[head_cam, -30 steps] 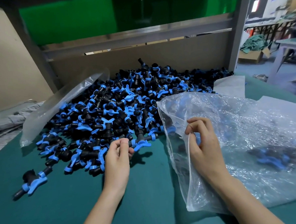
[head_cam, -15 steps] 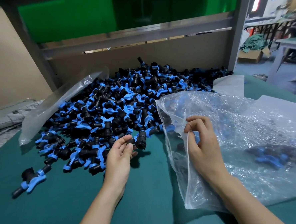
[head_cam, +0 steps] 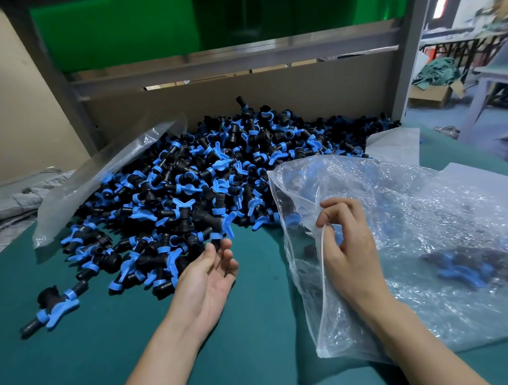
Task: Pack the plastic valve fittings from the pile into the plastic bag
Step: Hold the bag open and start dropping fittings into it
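Note:
A big pile of black valve fittings with blue handles [head_cam: 215, 171] lies on the green table [head_cam: 251, 359], against the back board. My left hand [head_cam: 207, 272] is at the pile's near edge, palm up with fingers fairly straight. Its fingertips touch the lower end of one upright fitting [head_cam: 220, 221]. My right hand [head_cam: 348, 246] pinches the rim of the clear plastic bag [head_cam: 420, 212], holding its mouth open toward the pile. A few fittings [head_cam: 465, 265] show through the bag's wall, lying inside on the right.
A second clear bag [head_cam: 105, 171] leans on the pile's left side. One stray fitting [head_cam: 51, 309] lies alone at the near left. Flat plastic sheets [head_cam: 392, 142] lie behind the open bag. A beige board and metal frame [head_cam: 239, 65] close off the back.
My left hand has turned from palm down on the pile to palm up, and a fitting has come away from the pile's edge at its fingertips. My right hand keeps its pinch on the bag.

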`<state>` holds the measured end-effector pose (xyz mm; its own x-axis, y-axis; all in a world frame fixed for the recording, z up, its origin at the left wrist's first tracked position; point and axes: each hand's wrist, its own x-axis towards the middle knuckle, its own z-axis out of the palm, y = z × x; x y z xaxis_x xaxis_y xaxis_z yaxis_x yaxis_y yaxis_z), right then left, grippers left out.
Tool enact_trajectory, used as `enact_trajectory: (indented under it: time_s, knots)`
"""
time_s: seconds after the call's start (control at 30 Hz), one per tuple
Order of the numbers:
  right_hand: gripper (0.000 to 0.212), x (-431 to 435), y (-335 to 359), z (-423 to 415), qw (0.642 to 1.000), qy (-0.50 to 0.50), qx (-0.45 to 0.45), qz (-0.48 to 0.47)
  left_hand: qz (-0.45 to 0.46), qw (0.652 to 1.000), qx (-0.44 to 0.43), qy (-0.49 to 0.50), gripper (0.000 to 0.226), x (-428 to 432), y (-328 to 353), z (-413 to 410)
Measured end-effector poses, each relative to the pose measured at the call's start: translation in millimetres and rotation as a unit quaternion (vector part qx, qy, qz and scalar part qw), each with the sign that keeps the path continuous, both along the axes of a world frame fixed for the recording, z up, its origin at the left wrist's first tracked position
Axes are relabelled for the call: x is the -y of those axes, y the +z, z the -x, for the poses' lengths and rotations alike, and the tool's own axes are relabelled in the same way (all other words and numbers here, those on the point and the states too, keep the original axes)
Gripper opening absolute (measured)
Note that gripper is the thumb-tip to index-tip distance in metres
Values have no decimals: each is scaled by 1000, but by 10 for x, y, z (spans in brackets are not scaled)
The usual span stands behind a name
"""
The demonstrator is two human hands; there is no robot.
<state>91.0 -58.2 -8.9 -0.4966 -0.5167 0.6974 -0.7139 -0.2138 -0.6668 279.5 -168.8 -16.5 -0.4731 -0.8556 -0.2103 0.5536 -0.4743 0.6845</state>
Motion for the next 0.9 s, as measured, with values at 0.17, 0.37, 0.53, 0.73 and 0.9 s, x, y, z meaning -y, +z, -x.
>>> enact_trajectory:
  time_s: [0.17,0.37,0.53,0.73,0.9]
  knots:
    - [18,-5,-3,-3,1000,1,2,-1,-30,999,-22,-11,20,18,-15,-8]
    - [18,-9,4,-6,1000,4,3,-3,-27,1000,-7,-3,19,11,-21,2]
    - [18,-16,14,-8,1000,0,3,-1,67,993,95,24,16,-59,1,39]
    - [15,-25,71,-29,1000,-6,3,10,382,871,306,37,12,-247,32,105]
    - [13,-59,173,3,999,-17,8,41,519,768,373,43,16,-295,105,325]
